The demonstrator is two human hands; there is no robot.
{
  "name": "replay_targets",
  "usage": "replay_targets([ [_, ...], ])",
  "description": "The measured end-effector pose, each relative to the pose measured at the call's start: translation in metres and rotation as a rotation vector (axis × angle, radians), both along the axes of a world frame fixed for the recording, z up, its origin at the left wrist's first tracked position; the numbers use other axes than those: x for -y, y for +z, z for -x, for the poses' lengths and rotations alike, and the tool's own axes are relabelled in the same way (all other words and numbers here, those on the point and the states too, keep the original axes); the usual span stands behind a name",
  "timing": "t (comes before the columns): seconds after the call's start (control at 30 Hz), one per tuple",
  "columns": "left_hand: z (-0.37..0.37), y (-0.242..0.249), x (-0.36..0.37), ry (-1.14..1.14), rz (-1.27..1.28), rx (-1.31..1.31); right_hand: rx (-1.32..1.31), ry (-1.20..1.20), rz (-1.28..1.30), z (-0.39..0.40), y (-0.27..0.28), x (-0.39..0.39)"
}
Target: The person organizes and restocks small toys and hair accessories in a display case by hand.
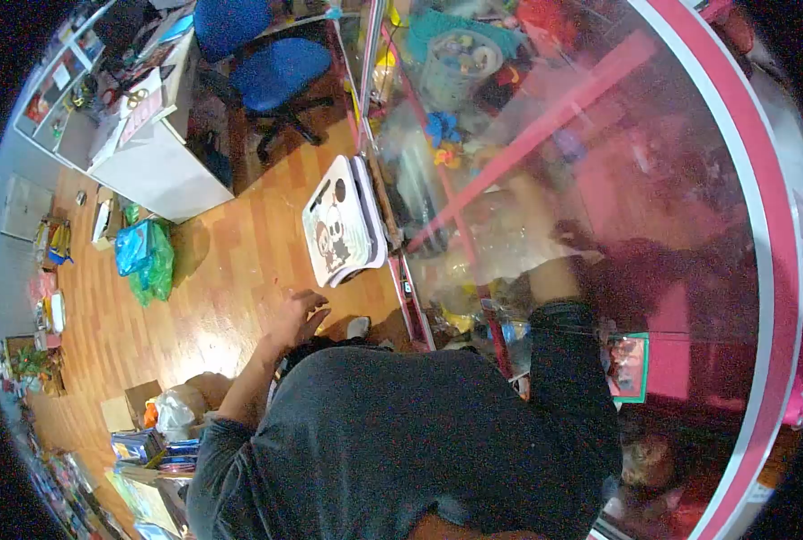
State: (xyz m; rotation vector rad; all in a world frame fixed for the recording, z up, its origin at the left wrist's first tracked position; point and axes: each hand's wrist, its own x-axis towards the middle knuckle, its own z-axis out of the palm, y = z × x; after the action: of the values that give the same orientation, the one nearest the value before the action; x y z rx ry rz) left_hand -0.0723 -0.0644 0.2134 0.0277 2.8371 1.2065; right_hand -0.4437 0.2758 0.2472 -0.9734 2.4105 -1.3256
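Note:
My left hand point(304, 315) hangs at my left side above the wooden floor, its fingers loosely apart and nothing in them. Nearest to it is a stack of white boards point(340, 225) with rounded corners, a dark slot and cartoon figures printed on the top one, beside the counter edge. Across the clear counter top point(599, 171) reaches my right arm. My right hand point(574, 241) is dim and partly lost in shadow, close to a pale, crumpled sheet point(500, 252); I cannot tell whether its fingers hold anything.
Beneath the clear top show a basket of small items point(462, 63) and a blue toy-like thing point(443, 129). A blue office chair point(284, 76) and a white desk point(158, 166) stand ahead on the left. Green and blue plastic bags point(149, 256) lie on the floor.

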Motion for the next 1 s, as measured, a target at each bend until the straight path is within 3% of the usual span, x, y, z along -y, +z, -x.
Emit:
replay_targets([
  [0.2,-0.014,-0.003,-0.004,0.049,-0.037,0.087,0.082,-0.085,0.109,-0.064,0.010,-0.017],
  [0.5,-0.016,-0.025,-0.016,0.017,-0.097,0.072,0.119,-0.290,0.221,-0.020,0.025,-0.005],
  [0.63,-0.006,-0.019,-0.022,-0.050,-0.120,-0.005,0.124,-0.446,0.272,-0.058,0.043,-0.030],
  [0.7,0.000,-0.024,-0.023,-0.092,-0.131,0.002,0.200,-0.306,0.697,-0.088,0.074,-0.039],
  [0.73,0.003,-0.037,-0.024,-0.081,-0.179,-0.035,0.188,-0.352,0.702,-0.091,0.078,-0.054],
  [0.8,0.009,-0.042,-0.026,-0.130,-0.232,-0.056,0.178,-0.589,0.445,-0.095,0.083,-0.098],
  [0.93,0.028,-0.030,-0.040,-0.267,-0.183,-0.033,-0.047,-0.875,0.231,-0.188,0.146,-0.137],
  [1.0,0.037,-0.038,-0.045,-0.310,-0.187,-0.018,-0.022,-0.864,0.200,-0.226,0.162,-0.183],
])
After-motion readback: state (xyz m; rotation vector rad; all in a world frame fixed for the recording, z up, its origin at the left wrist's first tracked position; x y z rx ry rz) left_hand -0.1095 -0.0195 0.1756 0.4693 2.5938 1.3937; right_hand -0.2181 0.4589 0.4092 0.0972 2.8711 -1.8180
